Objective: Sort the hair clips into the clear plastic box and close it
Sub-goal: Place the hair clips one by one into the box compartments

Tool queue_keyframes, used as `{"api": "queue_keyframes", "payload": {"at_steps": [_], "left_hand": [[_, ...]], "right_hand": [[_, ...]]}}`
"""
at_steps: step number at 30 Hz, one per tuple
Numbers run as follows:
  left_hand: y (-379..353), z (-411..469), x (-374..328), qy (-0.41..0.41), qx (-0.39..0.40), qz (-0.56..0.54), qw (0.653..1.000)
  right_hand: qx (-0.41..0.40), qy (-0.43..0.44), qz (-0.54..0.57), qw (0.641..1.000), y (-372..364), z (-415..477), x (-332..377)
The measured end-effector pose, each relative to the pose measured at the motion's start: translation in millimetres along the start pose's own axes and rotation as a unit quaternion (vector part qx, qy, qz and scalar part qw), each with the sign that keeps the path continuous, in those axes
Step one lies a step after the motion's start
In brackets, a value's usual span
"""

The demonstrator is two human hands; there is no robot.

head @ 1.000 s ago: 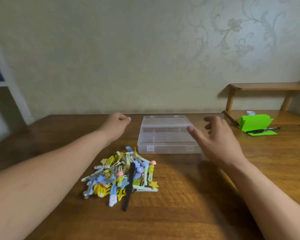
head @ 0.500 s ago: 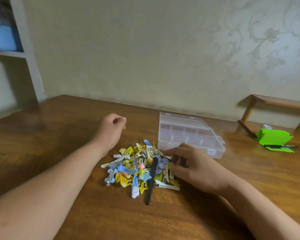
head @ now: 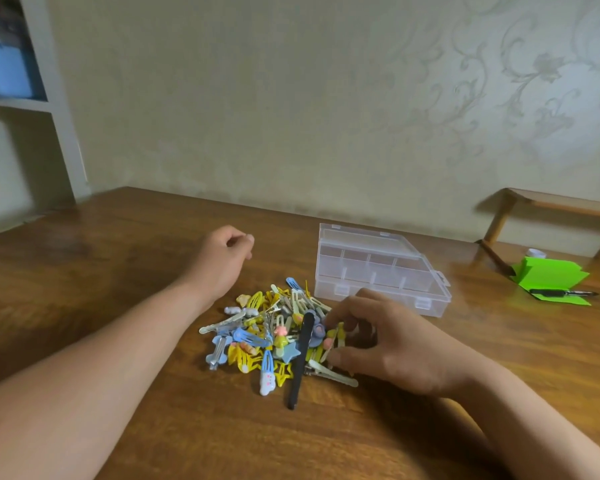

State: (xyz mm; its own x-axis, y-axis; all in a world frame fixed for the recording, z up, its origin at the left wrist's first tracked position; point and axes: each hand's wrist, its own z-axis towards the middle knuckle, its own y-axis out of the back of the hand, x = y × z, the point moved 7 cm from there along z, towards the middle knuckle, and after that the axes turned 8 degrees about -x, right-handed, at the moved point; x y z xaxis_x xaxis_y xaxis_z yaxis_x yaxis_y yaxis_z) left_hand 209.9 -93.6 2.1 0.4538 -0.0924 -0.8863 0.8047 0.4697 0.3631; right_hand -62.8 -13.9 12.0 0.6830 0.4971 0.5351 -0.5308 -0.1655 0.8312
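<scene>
On the brown wooden desk (head: pixel 118 271): a mixed heap of small yellow, blue and white hair clips (head: pixel 274 334) is piled, with a long black flat clip (head: pixel 300 358) laid across its near side.
Box: the clear plastic compartment box (head: pixel 378 268) is set just behind and right of the heap.
Right hand (head: pixel 402 348): fingers (head: pixel 357 301) are curled down into the heap's right edge and clips are touched; whether one is pinched cannot be told.
Left hand (head: pixel 219 261): fingers are curled in toward the palm, nothing is held; it is placed behind and left of the heap.
</scene>
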Motion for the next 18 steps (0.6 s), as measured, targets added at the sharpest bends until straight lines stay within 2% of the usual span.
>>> {"api": "queue_keyframes", "payload": {"at_steps": [5, 11, 14, 18], "left_hand": [[1, -1, 0, -0.006, -0.002, 0.012, 1.0], [-3, 0, -1, -0.006, 0.01, 0.006, 1.0], [-3, 0, 0, -0.006, 0.012, 0.007, 1.0], [-4, 0, 1, -0.006, 0.016, 0.005, 1.0]], "right_hand": [[-0.022, 0.0, 0.02, 1.0, 5, -1, 0], [-0.006, 0.024, 0.007, 1.0, 3, -2, 4], [-0.013, 0.049, -0.047, 0.998, 1, -1, 8], [-0.046, 0.147, -0.174, 0.973, 1, -3, 23]]}}
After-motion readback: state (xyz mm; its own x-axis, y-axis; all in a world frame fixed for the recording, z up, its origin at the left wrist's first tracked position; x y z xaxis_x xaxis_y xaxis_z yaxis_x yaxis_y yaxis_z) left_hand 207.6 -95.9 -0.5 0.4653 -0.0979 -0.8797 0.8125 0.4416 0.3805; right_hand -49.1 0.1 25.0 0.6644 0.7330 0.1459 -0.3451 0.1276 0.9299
